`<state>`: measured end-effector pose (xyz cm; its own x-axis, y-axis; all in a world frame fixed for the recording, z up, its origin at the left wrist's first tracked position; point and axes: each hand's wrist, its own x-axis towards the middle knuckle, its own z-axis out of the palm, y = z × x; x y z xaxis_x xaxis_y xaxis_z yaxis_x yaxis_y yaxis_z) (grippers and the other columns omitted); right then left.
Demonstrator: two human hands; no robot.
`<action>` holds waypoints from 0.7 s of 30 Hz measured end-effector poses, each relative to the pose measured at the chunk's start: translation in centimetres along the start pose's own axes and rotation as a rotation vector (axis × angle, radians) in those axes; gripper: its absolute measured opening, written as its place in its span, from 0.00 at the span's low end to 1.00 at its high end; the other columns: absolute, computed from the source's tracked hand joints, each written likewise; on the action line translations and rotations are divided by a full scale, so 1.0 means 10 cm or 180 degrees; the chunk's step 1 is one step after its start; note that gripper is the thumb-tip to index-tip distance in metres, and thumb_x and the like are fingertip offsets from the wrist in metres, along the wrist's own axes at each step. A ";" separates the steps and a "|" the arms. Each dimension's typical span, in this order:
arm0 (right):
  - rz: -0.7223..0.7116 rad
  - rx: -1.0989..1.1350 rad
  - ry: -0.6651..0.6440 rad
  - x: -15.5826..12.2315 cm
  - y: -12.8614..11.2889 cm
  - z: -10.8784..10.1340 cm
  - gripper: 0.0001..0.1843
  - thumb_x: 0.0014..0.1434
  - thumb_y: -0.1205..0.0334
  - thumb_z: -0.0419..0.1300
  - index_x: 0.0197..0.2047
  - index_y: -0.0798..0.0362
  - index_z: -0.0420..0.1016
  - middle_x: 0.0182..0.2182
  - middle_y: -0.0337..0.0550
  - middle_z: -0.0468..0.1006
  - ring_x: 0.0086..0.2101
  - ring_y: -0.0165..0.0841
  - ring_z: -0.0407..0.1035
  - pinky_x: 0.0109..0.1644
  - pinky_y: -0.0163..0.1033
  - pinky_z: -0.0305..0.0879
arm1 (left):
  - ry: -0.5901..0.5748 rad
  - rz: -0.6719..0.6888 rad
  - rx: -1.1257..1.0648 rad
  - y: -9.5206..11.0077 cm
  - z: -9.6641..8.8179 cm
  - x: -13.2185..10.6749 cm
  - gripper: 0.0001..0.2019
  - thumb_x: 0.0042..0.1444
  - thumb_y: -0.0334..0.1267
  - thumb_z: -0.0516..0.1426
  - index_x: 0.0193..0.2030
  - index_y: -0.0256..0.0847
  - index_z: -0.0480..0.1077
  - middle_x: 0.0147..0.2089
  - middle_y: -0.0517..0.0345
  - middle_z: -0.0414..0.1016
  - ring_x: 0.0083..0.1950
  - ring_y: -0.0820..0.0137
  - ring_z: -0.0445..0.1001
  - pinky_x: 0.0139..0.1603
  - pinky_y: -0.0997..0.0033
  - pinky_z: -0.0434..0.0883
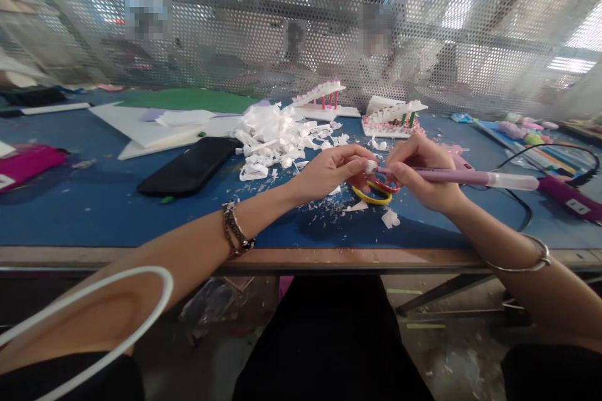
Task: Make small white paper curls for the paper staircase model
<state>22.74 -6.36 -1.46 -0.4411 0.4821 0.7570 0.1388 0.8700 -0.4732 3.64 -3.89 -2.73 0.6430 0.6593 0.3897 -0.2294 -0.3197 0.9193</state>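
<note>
Between the fingertips of my left hand is a small white piece, perhaps paper or foam. My right hand grips a mauve pen with a pale end, its tip pointing left at the white piece. Both hands are closed and nearly touching, just above the blue tabletop. Under them lies a pair of scissors with yellow and red handles, partly hidden by the fingers. A heap of white curled scraps sits behind my left hand.
Left of the heap lies a black phone-like slab, with white and green sheets behind. Two small stair-like models stand at the back near a perforated metal screen. A purple tool with a black cable is at right.
</note>
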 end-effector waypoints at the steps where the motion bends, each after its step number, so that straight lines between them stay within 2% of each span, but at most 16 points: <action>1: 0.0011 -0.0035 0.0005 0.00 0.00 0.00 0.07 0.56 0.62 0.57 0.29 0.53 0.63 0.22 0.35 0.66 0.24 0.24 0.62 0.26 0.33 0.59 | -0.0008 -0.0024 0.0009 0.00 0.00 0.00 0.16 0.50 0.46 0.60 0.38 0.35 0.68 0.30 0.61 0.73 0.27 0.77 0.75 0.29 0.80 0.73; 7: 0.0081 -0.0155 0.0015 -0.01 0.00 -0.01 0.07 0.55 0.61 0.58 0.29 0.53 0.64 0.22 0.36 0.66 0.24 0.25 0.62 0.26 0.34 0.59 | 0.0145 0.0052 0.0015 -0.01 0.00 0.00 0.13 0.49 0.43 0.61 0.36 0.35 0.68 0.29 0.61 0.73 0.29 0.77 0.74 0.35 0.78 0.73; 12: 0.0144 0.0265 0.0102 0.00 -0.03 0.00 0.07 0.57 0.60 0.56 0.29 0.52 0.63 0.20 0.35 0.67 0.21 0.24 0.61 0.24 0.33 0.59 | 0.0312 0.0050 -0.0024 -0.04 -0.02 0.01 0.12 0.49 0.41 0.62 0.36 0.35 0.68 0.31 0.60 0.74 0.31 0.77 0.74 0.36 0.76 0.72; 21: 0.0093 0.0015 0.0230 0.02 -0.02 0.01 0.08 0.55 0.62 0.58 0.27 0.53 0.64 0.22 0.36 0.66 0.22 0.24 0.61 0.25 0.33 0.57 | 0.0251 0.0069 -0.0043 -0.04 0.00 0.00 0.11 0.49 0.38 0.62 0.34 0.36 0.66 0.31 0.60 0.74 0.32 0.77 0.75 0.37 0.77 0.71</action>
<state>22.51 -6.47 -1.30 -0.3718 0.5136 0.7733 0.1463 0.8550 -0.4975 3.72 -3.73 -3.12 0.5783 0.7040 0.4122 -0.2528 -0.3257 0.9111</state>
